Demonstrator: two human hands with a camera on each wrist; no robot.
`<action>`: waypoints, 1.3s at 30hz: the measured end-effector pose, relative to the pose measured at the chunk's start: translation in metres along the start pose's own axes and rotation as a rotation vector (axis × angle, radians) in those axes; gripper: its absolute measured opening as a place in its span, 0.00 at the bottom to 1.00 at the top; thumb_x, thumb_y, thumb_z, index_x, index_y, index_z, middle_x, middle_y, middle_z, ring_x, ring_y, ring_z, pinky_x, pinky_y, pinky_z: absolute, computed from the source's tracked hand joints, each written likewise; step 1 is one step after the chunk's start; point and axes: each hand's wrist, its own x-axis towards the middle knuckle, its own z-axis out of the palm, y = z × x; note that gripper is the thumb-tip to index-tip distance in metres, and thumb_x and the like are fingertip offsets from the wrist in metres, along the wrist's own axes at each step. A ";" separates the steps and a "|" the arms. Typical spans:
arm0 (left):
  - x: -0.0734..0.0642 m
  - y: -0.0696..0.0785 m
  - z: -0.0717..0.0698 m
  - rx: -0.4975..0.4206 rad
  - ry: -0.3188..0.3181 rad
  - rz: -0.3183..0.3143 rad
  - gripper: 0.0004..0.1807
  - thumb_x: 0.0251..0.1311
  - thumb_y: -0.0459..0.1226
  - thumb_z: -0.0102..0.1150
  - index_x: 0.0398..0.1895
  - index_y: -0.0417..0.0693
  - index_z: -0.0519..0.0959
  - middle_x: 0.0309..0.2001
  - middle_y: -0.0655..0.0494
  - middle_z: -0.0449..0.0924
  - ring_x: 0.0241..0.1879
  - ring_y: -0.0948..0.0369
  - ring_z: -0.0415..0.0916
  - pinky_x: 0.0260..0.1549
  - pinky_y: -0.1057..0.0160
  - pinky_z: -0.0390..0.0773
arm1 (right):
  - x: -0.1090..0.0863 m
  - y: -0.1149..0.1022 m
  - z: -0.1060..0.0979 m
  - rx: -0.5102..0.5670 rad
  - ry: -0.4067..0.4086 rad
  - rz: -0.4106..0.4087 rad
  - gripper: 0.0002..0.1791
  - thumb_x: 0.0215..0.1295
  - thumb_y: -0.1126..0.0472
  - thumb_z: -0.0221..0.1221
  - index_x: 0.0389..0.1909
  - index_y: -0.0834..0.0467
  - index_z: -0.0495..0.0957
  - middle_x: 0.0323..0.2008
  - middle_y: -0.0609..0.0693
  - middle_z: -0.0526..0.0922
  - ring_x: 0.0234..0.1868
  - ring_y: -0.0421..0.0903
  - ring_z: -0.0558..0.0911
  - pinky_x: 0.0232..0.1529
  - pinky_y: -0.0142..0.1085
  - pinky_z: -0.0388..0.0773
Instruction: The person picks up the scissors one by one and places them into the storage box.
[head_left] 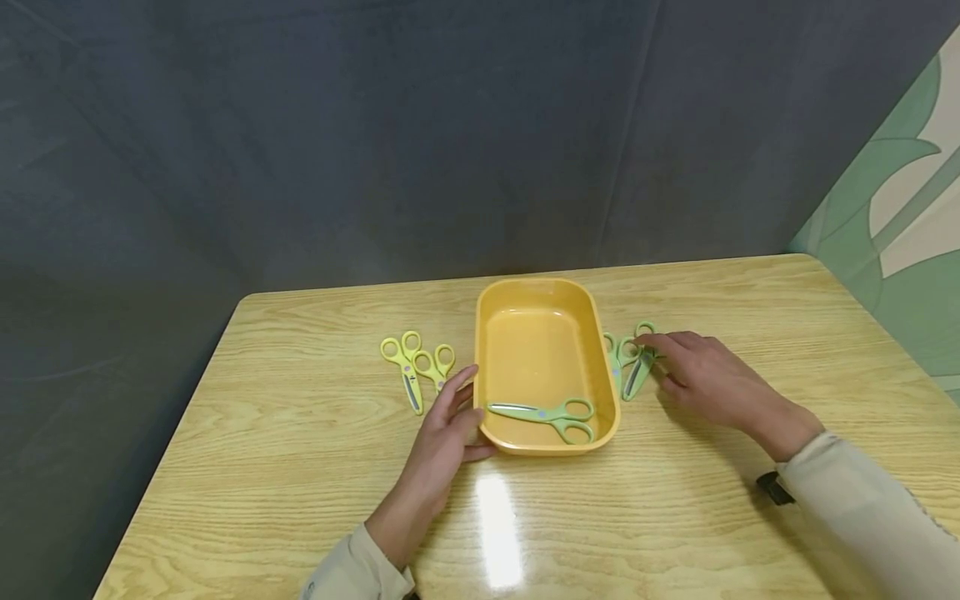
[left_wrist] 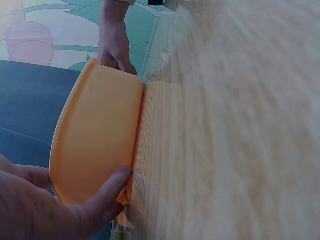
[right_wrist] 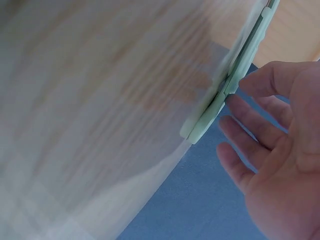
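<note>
A yellow-orange plastic tray [head_left: 540, 358] stands on the table, with a pair of green scissors [head_left: 542, 413] lying across its near end. My left hand [head_left: 438, 446] grips the tray's near left corner, the thumb at the rim and fingers against the outer wall [left_wrist: 100, 130]. Right of the tray, two more green scissors lie close together: one pair [head_left: 617, 375] partly hidden by the tray's side, the other [head_left: 637, 375] beneath my right hand [head_left: 708, 379]. The right wrist view has the right hand's fingertips touching or nearly touching the edge of green scissors [right_wrist: 235, 75], fingers loosely bent.
Left of the tray lie two pairs of yellow scissors, one [head_left: 409, 377] farther out and the other [head_left: 437, 371] partly covered by the left hand. A dark cloth [head_left: 420, 142] hangs behind the wooden table [head_left: 285, 458]. A painted wall [head_left: 907, 217] stands at the right.
</note>
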 end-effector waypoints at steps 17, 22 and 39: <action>0.000 0.001 0.000 0.003 0.002 0.008 0.30 0.73 0.35 0.44 0.76 0.62 0.58 0.75 0.45 0.57 0.55 0.49 0.78 0.44 0.52 0.85 | -0.008 -0.003 -0.004 -0.042 -0.093 0.038 0.17 0.57 0.65 0.66 0.49 0.54 0.83 0.45 0.54 0.83 0.47 0.54 0.81 0.44 0.56 0.77; -0.001 0.001 0.000 0.005 0.000 0.003 0.30 0.73 0.35 0.44 0.76 0.62 0.57 0.75 0.46 0.58 0.54 0.48 0.78 0.44 0.53 0.85 | -0.009 -0.002 -0.004 -0.038 -0.071 0.030 0.17 0.53 0.67 0.70 0.45 0.54 0.85 0.46 0.55 0.83 0.49 0.56 0.81 0.45 0.57 0.77; 0.000 0.001 0.000 -0.008 -0.002 0.010 0.30 0.73 0.35 0.44 0.76 0.61 0.57 0.75 0.45 0.57 0.52 0.50 0.78 0.44 0.53 0.85 | -0.014 0.003 -0.005 -0.024 -0.011 -0.065 0.20 0.43 0.68 0.76 0.37 0.50 0.83 0.38 0.43 0.84 0.38 0.44 0.83 0.38 0.47 0.80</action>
